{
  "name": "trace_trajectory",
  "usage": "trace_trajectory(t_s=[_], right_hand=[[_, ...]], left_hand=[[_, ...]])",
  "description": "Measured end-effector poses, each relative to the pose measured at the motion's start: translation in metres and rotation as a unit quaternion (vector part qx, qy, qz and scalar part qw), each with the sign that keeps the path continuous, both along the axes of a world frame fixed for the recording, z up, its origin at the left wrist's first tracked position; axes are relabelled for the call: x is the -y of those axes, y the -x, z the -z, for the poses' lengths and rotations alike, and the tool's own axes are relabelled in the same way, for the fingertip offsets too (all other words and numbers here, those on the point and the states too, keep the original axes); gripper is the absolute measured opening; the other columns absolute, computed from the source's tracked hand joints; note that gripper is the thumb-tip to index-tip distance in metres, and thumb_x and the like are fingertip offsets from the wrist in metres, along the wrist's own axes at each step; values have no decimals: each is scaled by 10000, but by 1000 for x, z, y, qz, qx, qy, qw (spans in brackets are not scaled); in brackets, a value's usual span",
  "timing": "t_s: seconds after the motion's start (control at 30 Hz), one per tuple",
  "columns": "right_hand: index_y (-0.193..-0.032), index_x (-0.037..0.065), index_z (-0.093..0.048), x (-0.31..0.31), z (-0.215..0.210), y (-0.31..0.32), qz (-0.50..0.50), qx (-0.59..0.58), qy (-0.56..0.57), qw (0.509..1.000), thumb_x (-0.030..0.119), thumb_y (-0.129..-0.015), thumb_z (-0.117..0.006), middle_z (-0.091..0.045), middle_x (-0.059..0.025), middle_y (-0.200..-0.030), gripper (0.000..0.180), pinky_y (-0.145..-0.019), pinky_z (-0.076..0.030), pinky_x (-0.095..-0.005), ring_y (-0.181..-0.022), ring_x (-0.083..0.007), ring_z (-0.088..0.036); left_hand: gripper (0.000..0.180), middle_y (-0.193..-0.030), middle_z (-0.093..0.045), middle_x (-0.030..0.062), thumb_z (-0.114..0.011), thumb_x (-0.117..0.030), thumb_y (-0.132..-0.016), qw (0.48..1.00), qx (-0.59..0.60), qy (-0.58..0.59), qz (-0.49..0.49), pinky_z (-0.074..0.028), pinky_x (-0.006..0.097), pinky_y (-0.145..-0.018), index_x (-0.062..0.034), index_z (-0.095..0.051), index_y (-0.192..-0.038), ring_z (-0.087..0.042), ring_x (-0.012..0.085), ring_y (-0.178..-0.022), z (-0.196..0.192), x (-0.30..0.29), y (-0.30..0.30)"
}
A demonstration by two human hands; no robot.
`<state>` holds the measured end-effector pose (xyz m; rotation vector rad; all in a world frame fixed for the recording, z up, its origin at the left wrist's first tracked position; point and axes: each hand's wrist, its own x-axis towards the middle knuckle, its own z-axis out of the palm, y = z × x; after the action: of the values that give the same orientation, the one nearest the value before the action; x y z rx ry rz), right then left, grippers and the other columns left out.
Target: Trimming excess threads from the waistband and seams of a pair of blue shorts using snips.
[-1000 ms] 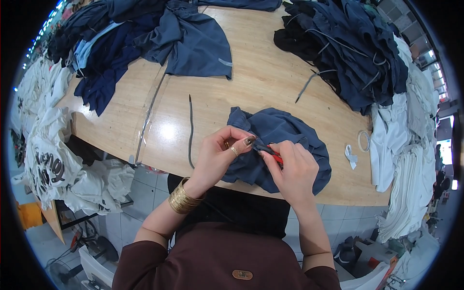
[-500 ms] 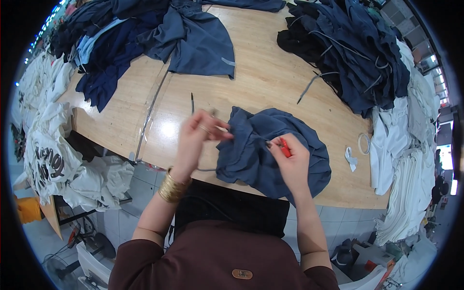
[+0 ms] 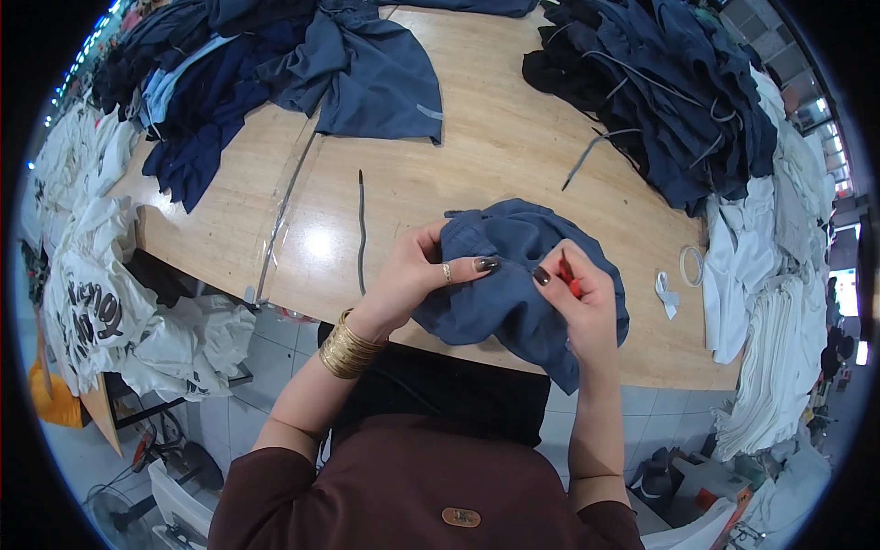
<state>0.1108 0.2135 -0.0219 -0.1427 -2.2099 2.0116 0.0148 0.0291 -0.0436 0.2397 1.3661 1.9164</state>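
A blue-grey garment with a gathered band lies bunched at the table's near edge. My left hand is closed on its band, thumb on top and fingers behind the cloth. Just right of it, my right hand pinches the cloth between thumb and fingertips. A small red-handled tool sits in that right hand; its working end is hidden, so I cannot tell its exact kind. Left of the garment, a grey drawstring cord with a dark tip lies on the wood.
Dark blue garments with cords are heaped at the far right, and more lie at the far left. White garments hang over both sides. A white scrap and a white ring rest on the wooden table.
My left hand has come down from above the cord and taken hold of the garment's band. My right hand has shifted slightly right with the red tool. The cord now lies straighter.
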Motion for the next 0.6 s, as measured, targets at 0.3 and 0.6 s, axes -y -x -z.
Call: trace_trajectory(t_s=[0.3, 0.6], right_hand=[[-741, -6, -525, 1, -11, -7, 55, -21, -73, 996, 63, -791, -663, -418, -25, -718, 162, -580, -298, -217, -632, -109, -387], [-894, 54, -576, 10, -20, -15, 147, -152, -341, 916, 144, -681, -771, -562, -67, -759, 303, -576, -440, -268, -668, -207, -563]], left_hand=[[352, -963, -645, 75, -657, -9, -792, 993, 71, -96, 7, -510, 229, -779, 50, -537, -1118, -620, 97, -840, -12, 0, -7], [374, -986, -640, 77, -669, 28, -774, 996, 10, -88, -26, -507, 238, -793, 48, -526, -1119, -613, 95, -859, -27, -4, -17]])
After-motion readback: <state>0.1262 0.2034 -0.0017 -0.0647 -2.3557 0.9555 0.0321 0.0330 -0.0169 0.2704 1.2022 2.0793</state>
